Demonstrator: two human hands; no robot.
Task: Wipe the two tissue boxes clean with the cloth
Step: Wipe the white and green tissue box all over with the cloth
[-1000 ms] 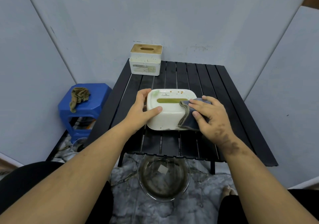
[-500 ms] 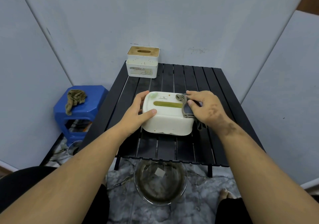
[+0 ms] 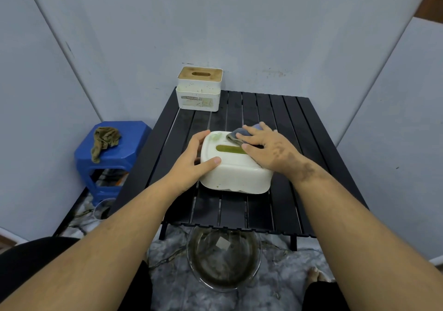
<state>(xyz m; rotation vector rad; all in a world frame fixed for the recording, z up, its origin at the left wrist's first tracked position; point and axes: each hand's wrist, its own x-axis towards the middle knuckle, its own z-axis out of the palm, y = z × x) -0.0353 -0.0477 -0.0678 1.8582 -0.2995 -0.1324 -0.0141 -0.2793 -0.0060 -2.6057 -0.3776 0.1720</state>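
Both forearms are bare to the bottom edge of the view, with no sleeve, watch or ring showing; the left hand (image 3: 191,164) is unmarked on its back; the right hand (image 3: 268,150) carries dark, smudgy grime across its back, running past the wrist onto the forearm; black clothing covers both legs at the lower corners, more of it showing on the left side; a bare foot (image 3: 316,274) shows low on the right side.
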